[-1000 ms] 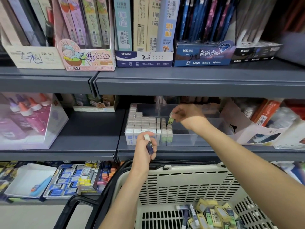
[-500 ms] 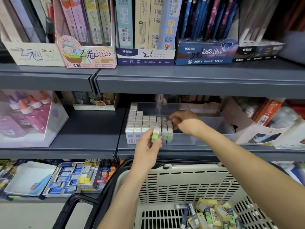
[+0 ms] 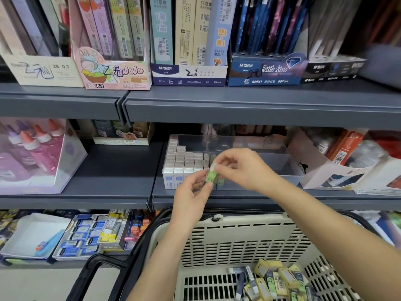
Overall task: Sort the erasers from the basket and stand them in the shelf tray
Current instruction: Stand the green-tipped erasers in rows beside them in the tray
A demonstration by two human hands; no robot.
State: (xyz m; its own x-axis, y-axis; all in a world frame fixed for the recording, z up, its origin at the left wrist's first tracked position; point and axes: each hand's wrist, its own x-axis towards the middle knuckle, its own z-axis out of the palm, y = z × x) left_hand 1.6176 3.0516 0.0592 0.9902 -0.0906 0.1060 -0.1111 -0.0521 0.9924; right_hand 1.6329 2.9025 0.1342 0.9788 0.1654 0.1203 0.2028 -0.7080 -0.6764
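A green-sleeved eraser [image 3: 211,175] is held just in front of the clear shelf tray [image 3: 280,168]. My left hand [image 3: 191,198] pinches its lower end from below. My right hand [image 3: 240,168] pinches its white top end from the right. Rows of white erasers [image 3: 184,161] stand in the tray's left part, and a short row of green ones is partly hidden behind my hands. The beige basket [image 3: 243,242] sits below, with several loose yellow, green and blue erasers [image 3: 275,281] in its bottom.
The grey shelf above [image 3: 238,103] overhangs the tray closely. A pink glue-bottle box [image 3: 36,155] stands at left, open card boxes [image 3: 338,168] at right. Trays of blue and yellow erasers [image 3: 95,233] lie on the lower shelf. The basket's black handle [image 3: 93,272] hangs at lower left.
My right hand has come back out of the tray toward the front and taken the top of the green eraser. My left hand has lifted that eraser slightly up and to the right.
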